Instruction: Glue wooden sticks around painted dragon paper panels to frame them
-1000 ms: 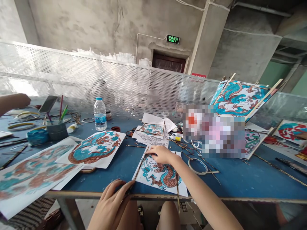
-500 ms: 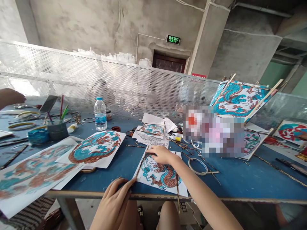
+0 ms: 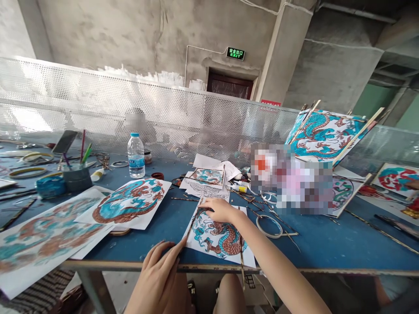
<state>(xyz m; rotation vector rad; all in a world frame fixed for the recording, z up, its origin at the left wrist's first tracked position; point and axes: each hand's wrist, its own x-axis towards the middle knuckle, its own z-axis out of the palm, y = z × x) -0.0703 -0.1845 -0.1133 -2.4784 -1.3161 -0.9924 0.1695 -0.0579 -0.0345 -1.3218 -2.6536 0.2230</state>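
A sheet of white paper with a blue and brown dragon painting [image 3: 225, 237] lies at the table's front edge. Along its left side runs a thin dark stick [image 3: 192, 226]. My left hand [image 3: 160, 268] pinches the near end of that stick at the paper's lower left corner. Reaching across the painting, my right hand [image 3: 218, 211] has its fingers closed down on the stick's far end, against the paper. A second thin stick [image 3: 241, 253] lies along the right side and juts past the table edge; my right forearm hides part of it.
More dragon paintings [image 3: 132, 203] lie to the left. A water bottle [image 3: 136, 156] and a brush cup [image 3: 77, 176] stand farther back. To the right are a tape roll [image 3: 269, 226], loose sticks and a stick-framed painted lantern [image 3: 330, 135]. A perforated metal screen [image 3: 173, 117] runs behind the table.
Another person's hand at the far left has left the view. Both my hands stay nearly still on the stick. The camera has shifted very slightly.
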